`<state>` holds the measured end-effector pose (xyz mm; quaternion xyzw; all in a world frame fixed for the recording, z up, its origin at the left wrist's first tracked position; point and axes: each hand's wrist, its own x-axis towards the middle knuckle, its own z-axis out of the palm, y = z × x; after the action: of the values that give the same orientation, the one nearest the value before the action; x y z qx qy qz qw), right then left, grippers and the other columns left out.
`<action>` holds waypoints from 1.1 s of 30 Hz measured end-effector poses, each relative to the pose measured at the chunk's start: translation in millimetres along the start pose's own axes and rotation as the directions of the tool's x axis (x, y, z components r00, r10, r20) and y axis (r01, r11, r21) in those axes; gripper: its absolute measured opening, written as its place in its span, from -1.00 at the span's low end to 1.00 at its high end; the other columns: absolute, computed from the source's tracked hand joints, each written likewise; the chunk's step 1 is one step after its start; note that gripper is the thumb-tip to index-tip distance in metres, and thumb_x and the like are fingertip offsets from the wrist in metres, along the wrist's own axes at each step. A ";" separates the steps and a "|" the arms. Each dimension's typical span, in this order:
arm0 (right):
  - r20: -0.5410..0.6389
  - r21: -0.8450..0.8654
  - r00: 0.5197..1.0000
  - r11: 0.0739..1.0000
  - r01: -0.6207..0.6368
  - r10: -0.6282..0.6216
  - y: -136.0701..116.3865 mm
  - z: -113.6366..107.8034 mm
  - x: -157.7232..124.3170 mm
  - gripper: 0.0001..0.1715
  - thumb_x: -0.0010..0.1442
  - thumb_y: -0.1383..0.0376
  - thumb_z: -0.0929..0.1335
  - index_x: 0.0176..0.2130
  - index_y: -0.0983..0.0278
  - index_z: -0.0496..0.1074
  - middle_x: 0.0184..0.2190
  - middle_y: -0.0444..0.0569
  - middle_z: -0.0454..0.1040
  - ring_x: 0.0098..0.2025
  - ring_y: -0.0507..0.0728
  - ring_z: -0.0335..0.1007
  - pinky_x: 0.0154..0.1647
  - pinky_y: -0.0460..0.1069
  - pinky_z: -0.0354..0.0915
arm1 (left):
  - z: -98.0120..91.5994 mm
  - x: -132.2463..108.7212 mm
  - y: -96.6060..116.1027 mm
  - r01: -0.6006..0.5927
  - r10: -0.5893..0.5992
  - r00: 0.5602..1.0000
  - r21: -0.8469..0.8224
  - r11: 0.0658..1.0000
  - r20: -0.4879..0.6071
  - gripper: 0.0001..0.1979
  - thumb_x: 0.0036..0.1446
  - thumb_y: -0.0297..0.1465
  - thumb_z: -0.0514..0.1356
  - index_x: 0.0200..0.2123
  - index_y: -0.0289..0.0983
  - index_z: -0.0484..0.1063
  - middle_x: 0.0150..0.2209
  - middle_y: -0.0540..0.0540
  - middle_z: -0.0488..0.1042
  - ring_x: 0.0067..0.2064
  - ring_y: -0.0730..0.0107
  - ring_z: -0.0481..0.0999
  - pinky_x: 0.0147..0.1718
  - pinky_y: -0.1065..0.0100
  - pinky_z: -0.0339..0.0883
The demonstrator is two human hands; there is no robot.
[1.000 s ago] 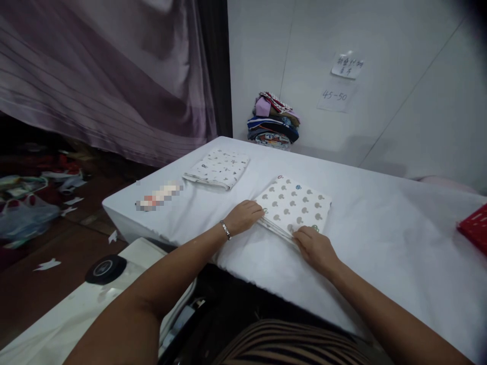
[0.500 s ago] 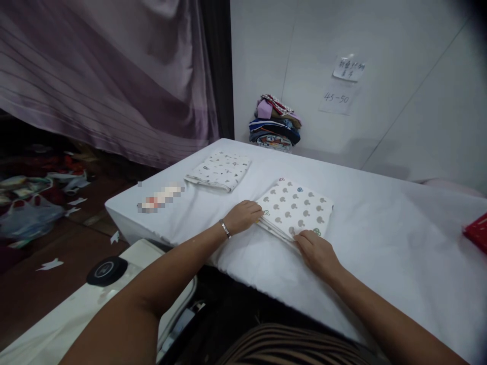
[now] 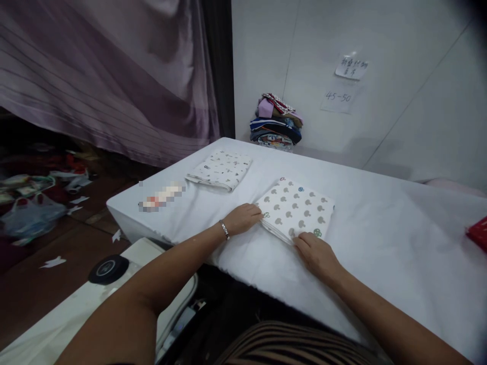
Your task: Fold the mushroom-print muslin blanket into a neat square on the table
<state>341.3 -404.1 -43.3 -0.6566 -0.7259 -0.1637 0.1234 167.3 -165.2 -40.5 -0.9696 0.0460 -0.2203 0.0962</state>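
A folded white cloth with grey mushroom prints (image 3: 299, 210) lies on the white-covered table (image 3: 380, 243). My left hand (image 3: 241, 218), with a bracelet at the wrist, has curled fingers tucked at the cloth's near left corner. Fingers of my right hand (image 3: 314, 252) pinch the cloth's near right corner. Both hands grip the cloth's near edge, which lies flat on the table.
A second folded patterned cloth (image 3: 220, 170) lies further left on the table. A pile of colourful folded clothes (image 3: 276, 121) sits against the wall at the back. A red item (image 3: 478, 232) shows at the right edge. Paper notes (image 3: 350, 68) hang on the wall. Bags litter the floor (image 3: 30, 213) at left.
The hands and cloth have barely moved; my left hand has slid slightly toward me along the cloth's edge. The view has shifted a little.
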 end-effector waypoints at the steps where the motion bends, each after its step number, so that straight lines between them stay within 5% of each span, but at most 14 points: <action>1: -0.007 -0.005 1.000 1.000 -0.002 0.002 0.2 0.0 -0.3 -0.73 0.30 0.38 0.14 -0.28 0.27 0.38 -0.36 -0.01 0.38 -0.34 0.10 0.22 -0.40 -0.04 0.06 | -0.4 1.2 -0.1 0.004 -0.004 1.000 0.025 1.000 -0.019 -0.81 0.25 -0.51 -0.02 -0.24 -0.28 0.39 -0.30 -0.09 0.46 -0.23 0.38 0.38 -0.22 0.33 0.22; 10: -0.002 -0.013 1.000 1.000 0.018 -0.018 -2.8 1.3 -3.6 -0.72 0.30 0.36 0.16 -0.17 0.28 0.41 -0.29 0.02 0.42 -0.30 0.11 0.24 -0.33 -0.01 0.16 | 1.5 -9.6 6.6 0.021 -0.020 0.999 0.017 1.000 -0.042 -0.81 0.24 -0.50 0.01 -0.18 -0.27 0.39 -0.26 -0.09 0.48 -0.19 0.37 0.41 -0.15 0.29 0.26; 14: -0.058 -0.025 0.998 1.000 0.013 -0.015 -4.4 5.5 -10.9 -0.71 0.26 0.34 0.21 -0.06 0.33 0.39 -0.08 0.14 0.40 -0.05 0.22 0.25 -0.10 0.13 0.22 | -0.4 -12.5 5.4 0.049 -0.052 0.998 -0.092 0.995 -0.034 -0.78 0.19 -0.42 0.10 -0.09 -0.26 0.38 -0.03 -0.19 0.43 0.07 0.20 0.32 0.03 0.15 0.21; 19: 0.018 -0.110 1.000 0.994 0.004 -0.003 -3.6 18.4 -26.1 -0.42 0.14 0.49 0.19 0.17 0.38 0.21 0.18 0.17 0.21 0.24 0.31 0.00 0.18 0.31 0.00 | 1.5 -11.3 -0.9 0.141 -0.134 0.990 -0.229 0.963 0.045 -0.67 0.20 -0.52 0.02 -0.01 -0.18 0.38 0.09 -0.16 0.37 0.19 0.18 0.24 0.16 0.05 0.07; 25: 0.171 -0.109 0.983 0.991 0.083 -0.063 0.6 5.1 -24.9 -0.34 0.16 0.54 0.15 0.25 0.42 0.06 0.24 0.20 0.09 0.28 0.32 -0.06 0.17 0.27 0.10 | 5.0 -5.1 -4.3 0.170 -0.150 0.985 -0.271 0.948 0.090 -0.54 0.16 -0.61 -0.01 0.07 -0.12 0.33 0.12 -0.13 0.35 0.20 0.21 0.24 0.16 0.07 0.08; 33: 0.196 -0.069 0.975 0.991 0.118 -0.102 8.0 1.1 -19.7 -0.35 0.21 0.49 0.14 0.28 0.44 -0.02 0.23 0.28 0.10 0.25 0.30 0.01 0.11 0.22 0.16 | 8.7 0.0 -2.6 0.139 -0.126 0.984 -0.106 0.985 0.124 -0.54 0.18 -0.62 -0.07 0.09 -0.22 0.31 0.10 -0.18 0.37 0.15 0.17 0.31 0.11 0.10 0.12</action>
<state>351.4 -421.0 -51.5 -0.6325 -0.7625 -0.1349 0.0171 171.3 -161.3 -47.7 -0.9856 -0.0119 -0.1660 0.0282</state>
